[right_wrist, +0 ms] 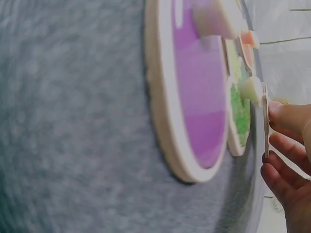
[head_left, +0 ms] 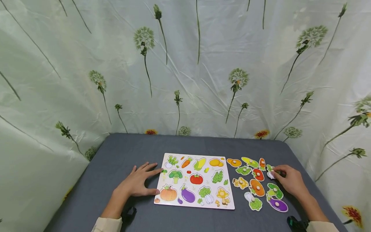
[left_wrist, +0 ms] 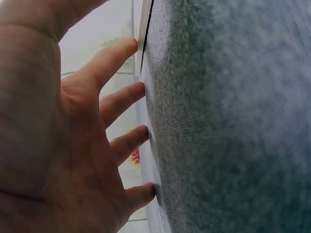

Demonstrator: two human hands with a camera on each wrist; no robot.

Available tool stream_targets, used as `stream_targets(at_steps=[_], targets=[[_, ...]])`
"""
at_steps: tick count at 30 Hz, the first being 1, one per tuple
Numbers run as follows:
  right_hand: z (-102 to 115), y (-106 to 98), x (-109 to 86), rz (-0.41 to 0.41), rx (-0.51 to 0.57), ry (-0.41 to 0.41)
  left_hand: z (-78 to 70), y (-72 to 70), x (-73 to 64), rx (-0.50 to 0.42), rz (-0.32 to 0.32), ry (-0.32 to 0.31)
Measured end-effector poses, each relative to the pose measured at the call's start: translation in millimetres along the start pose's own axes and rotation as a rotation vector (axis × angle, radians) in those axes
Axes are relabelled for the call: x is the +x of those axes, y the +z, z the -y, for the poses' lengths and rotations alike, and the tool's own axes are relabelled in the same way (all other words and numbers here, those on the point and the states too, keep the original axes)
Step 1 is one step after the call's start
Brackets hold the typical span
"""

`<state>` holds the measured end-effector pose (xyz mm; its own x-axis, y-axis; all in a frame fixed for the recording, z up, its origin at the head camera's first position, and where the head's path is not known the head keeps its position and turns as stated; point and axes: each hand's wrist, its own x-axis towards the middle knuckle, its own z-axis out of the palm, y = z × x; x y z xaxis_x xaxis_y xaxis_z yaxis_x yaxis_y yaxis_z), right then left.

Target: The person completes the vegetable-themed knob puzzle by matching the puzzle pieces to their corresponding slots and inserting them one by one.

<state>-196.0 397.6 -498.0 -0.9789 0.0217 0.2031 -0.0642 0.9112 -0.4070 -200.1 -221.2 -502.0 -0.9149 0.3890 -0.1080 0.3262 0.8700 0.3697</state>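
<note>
My right hand [head_left: 290, 180] pinches a flat turnip puzzle piece [head_left: 270, 172], white with green leaves, at the right of the head view. Its thin edge shows between thumb and fingers in the right wrist view, tilted up off the cloth. My left hand [head_left: 139, 180] lies with spread fingers at the left side of a white vegetable puzzle board [head_left: 207, 180]. Its thumb and index fingertip touch the board's edge; in the left wrist view the other fingertips [left_wrist: 141, 130] rest on the cloth.
Several knobbed pieces lie right of the board, including an eggplant [head_left: 277, 204], broccoli [head_left: 274, 191], pumpkin [head_left: 256, 187], tomato [head_left: 258, 174] and mushroom [head_left: 241, 183]. A grey cloth [head_left: 139, 145] covers the table. A flower-printed curtain [head_left: 197, 80] hangs behind.
</note>
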Motion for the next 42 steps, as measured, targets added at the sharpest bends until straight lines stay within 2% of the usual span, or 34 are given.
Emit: stream_targets(at_steps=[8, 20, 26, 33, 42], targets=[[13.3, 0.1, 5.2, 0.005, 0.030, -0.046, -0.8, -1.4, -0.9, 0.001, 0.000, 0.036], [52.1, 12.9, 22.3, -0.008, 0.100, -0.100, -4.4, -1.9, 3.0, 0.015, 0.027, -0.007], [73.4, 19.0, 30.4, 0.011, 0.119, -0.111, -3.0, -0.7, 2.8, 0.016, 0.027, -0.007], [98.8, 24.8, 40.6, 0.008, 0.126, -0.176, -1.6, -0.6, 2.1, 0.007, 0.026, -0.006], [124.0, 37.7, 50.8, 0.052, 0.159, -0.205, 0.3, -0.7, 2.4, 0.003, 0.014, 0.013]])
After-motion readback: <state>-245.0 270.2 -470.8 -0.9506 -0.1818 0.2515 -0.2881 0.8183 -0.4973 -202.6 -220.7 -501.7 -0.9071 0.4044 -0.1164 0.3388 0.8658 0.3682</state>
